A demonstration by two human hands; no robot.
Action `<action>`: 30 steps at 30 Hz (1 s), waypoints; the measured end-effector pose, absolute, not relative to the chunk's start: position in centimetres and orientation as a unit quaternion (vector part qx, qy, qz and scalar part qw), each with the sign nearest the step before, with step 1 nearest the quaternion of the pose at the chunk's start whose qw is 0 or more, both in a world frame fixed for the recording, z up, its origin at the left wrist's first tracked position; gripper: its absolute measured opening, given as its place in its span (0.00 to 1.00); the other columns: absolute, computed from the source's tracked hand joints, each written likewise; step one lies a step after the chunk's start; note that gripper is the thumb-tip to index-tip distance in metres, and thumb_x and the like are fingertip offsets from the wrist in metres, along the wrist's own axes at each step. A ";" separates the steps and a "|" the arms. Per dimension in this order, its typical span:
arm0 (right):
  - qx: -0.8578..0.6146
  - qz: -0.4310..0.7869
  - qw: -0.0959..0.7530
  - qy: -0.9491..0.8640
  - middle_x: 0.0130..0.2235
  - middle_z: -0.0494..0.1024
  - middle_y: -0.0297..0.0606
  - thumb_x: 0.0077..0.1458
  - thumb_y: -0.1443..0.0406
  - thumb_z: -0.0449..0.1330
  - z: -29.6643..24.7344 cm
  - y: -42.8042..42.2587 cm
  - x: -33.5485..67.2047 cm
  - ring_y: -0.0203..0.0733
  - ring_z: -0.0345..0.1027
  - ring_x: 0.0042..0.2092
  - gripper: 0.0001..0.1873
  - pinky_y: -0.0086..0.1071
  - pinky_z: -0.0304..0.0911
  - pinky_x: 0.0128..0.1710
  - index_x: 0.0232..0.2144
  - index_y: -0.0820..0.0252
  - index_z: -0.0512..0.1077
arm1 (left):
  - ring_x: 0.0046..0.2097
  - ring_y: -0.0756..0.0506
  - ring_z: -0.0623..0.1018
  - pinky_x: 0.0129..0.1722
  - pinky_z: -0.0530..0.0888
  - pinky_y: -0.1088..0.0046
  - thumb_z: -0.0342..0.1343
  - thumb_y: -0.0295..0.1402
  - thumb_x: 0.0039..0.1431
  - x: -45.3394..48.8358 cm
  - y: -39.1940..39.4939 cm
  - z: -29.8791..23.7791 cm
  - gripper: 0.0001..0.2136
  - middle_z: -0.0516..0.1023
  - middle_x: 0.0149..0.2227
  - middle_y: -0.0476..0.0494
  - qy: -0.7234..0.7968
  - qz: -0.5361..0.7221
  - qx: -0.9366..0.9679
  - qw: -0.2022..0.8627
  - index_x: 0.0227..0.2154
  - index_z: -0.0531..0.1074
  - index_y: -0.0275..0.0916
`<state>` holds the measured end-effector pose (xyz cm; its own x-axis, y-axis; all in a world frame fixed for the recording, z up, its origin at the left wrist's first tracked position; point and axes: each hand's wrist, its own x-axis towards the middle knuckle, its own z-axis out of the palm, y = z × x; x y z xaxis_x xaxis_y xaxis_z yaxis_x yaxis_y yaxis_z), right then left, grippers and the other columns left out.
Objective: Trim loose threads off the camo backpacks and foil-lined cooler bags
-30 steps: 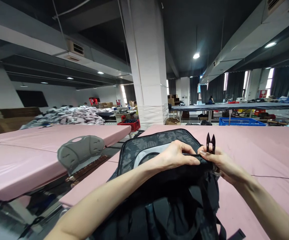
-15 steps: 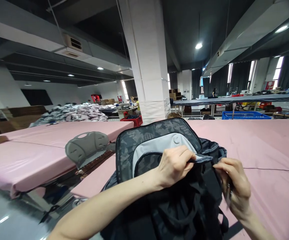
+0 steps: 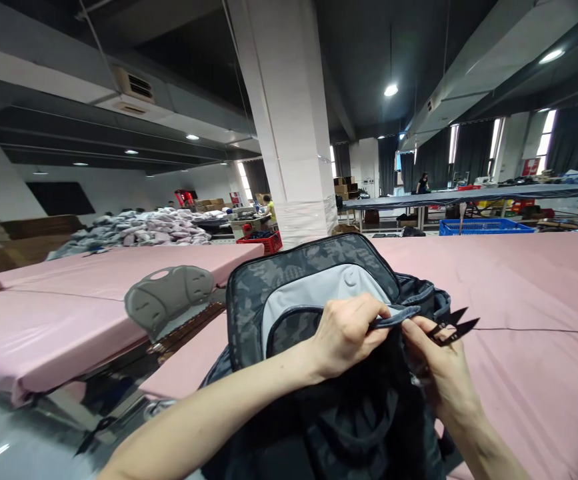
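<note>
A dark camouflage backpack with a grey lining stands open in front of me on a pink table. My left hand pinches the dark edge of the bag's opening, fingers closed on the fabric. My right hand is close beside it at the same edge, and it holds black thread snips whose blades point right, away from the bag.
A grey chair back stands in the gap left of the bag, beside a second pink table. A white pillar rises behind. Piled garments, a red crate and a blue crate lie farther back. A person stands far off.
The snips pointed upward a second ago, were hidden half a second ago, and now point right. The bag has been tipped up, showing its grey lining. My left hand keeps its pinch on the edge.
</note>
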<state>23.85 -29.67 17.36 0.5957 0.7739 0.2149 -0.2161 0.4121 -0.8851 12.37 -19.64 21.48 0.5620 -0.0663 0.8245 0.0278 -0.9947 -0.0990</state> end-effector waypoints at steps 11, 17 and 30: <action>-0.404 0.402 0.782 -0.253 0.19 0.60 0.27 0.35 0.59 0.69 18.3 -29.8 23.4 0.28 0.50 0.21 0.16 0.24 0.49 0.19 0.22 0.61 0.68 | 0.27 0.53 0.71 0.25 0.65 0.80 0.51 0.28 0.55 11.9 -19.1 22.2 0.06 0.73 0.29 0.48 -0.003 -0.454 -0.889 0.058 0.37 0.69 0.36; -0.399 0.383 0.781 -0.290 0.18 0.57 0.26 0.37 0.58 0.69 18.8 -29.6 23.6 0.27 0.48 0.21 0.19 0.23 0.46 0.20 0.18 0.62 0.63 | 0.28 0.51 0.69 0.29 0.65 0.76 0.53 0.26 0.55 11.7 -20.0 23.0 0.04 0.73 0.28 0.48 0.052 -0.516 -0.820 0.244 0.31 0.72 0.37; -0.536 0.206 0.709 -0.408 0.23 0.67 0.33 0.44 0.53 0.64 17.4 -28.3 26.2 0.31 0.56 0.24 0.18 0.26 0.52 0.21 0.24 0.63 0.69 | 0.20 0.56 0.61 0.20 0.56 0.79 0.57 0.37 0.44 12.2 -20.1 25.3 0.11 0.64 0.17 0.52 -0.216 -0.213 -0.736 -0.606 0.19 0.70 0.32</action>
<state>26.18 -28.29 17.42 0.5822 0.7300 0.3580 0.1457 0.3395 -0.9292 12.18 -20.09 25.27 0.8156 0.5763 0.0518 0.0600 -0.1732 0.9831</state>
